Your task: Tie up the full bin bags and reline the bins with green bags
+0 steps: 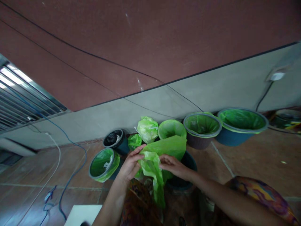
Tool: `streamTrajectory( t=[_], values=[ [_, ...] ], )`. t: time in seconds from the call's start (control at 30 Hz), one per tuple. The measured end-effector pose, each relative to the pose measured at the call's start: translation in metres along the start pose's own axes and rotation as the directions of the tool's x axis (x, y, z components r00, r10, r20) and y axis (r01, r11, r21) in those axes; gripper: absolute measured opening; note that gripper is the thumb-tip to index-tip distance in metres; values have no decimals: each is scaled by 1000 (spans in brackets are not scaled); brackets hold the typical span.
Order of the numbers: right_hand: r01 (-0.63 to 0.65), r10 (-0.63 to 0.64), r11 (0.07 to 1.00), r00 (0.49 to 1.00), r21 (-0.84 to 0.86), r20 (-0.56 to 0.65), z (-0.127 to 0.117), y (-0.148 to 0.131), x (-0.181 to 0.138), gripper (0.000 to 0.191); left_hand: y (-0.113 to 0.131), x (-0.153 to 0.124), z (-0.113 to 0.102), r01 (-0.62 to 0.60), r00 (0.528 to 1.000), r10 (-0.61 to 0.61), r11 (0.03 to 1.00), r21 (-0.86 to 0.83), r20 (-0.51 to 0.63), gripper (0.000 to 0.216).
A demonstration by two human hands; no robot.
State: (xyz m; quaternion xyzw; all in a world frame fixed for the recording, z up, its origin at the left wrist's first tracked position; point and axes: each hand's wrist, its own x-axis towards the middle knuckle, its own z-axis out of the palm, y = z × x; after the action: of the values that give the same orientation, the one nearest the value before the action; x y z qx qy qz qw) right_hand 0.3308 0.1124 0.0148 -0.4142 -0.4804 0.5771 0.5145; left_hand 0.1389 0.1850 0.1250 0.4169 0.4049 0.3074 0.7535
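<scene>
Both my hands hold a thin green plastic bag (164, 149) in front of me. My left hand (130, 164) pinches its left edge, fingers closed on the film. My right hand (175, 166) grips the other side. The bag is partly spread open at the top and hangs crumpled down between my forearms. Just behind it stands a dark blue bin (188, 163), mostly hidden by the bag and my right hand.
Several small bins stand on the tiled floor by the grey wall: green-lined ones (103, 164) (202, 128) (241, 125) (171, 128), and one with a black liner (115, 139). A tied green bag (147, 128) lies among them. Cables (70, 175) trail at left.
</scene>
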Motion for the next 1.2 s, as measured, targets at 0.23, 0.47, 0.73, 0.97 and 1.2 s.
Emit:
streamTrajectory(
  t=[0.23, 0.47, 0.73, 0.97, 1.2],
  values=[
    [-67, 45, 960, 995, -272, -87, -10, 5, 2, 19, -16, 12, -18, -93, 994, 103, 969, 230, -31, 51],
    [-134, -209, 614, 923, -778, -324, -50, -33, -7, 24, -32, 24, -72, -169, 777, 622, 355, 920, -97, 42],
    [-349, -492, 296, 742, -889, -455, -80, -54, -18, 26, -35, 15, -73, 76, 670, 731, 102, 992, -126, 49],
    [-496, -580, 315, 574, -809, -578, -115, -67, -26, 22, -33, 1, -101, 219, 690, 650, 233, 947, -320, 45],
    [-512, -578, 317, 563, -799, -590, -128, -66, -26, 26, -27, -2, -98, 260, 729, 547, 336, 905, -412, 38]
  ],
)
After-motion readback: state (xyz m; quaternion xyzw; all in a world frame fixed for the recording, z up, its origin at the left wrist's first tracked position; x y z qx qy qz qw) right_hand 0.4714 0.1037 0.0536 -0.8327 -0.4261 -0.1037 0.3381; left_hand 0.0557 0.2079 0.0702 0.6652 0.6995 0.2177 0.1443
